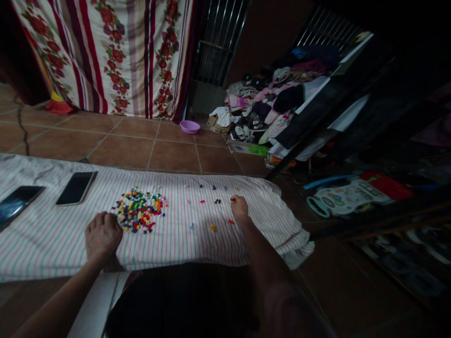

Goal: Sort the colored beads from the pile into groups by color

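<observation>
Right hand [240,207]: apparently pinches tiny brown piece [233,200]; small clusters [217,201] lie spaced, separating colours. Left hand [104,234]: grip unclear, beside multicoloured small-piece heap [141,209].

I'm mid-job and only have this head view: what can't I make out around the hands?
In the head view:
- Right hand: whether it pinches a piece is too small and dark to tell.
- Left hand: its palm is hidden by its own back.
- Colored pile: lower pieces are covered by upper ones.
- Leftmost phone: cut off by the left edge.
</observation>
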Action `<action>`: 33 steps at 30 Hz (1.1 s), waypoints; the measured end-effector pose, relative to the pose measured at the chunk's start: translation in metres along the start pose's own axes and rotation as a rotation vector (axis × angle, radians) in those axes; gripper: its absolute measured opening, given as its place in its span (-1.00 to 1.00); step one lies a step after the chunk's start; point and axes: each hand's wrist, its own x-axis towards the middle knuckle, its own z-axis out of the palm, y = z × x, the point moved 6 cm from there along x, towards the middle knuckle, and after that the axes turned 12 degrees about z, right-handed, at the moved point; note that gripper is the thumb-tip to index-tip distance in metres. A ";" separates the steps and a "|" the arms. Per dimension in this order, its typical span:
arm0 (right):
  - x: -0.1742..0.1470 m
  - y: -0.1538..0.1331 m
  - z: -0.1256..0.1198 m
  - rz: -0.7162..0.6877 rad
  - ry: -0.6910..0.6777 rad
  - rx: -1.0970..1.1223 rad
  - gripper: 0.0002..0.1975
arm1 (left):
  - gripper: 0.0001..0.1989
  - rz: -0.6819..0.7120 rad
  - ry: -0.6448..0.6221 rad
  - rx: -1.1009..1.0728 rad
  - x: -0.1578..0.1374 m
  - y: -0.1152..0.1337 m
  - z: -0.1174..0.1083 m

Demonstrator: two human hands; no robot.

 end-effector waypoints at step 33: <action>0.000 -0.011 -0.005 -0.006 -0.148 -0.146 -0.75 | -0.77 0.020 0.057 0.010 0.000 -0.002 0.005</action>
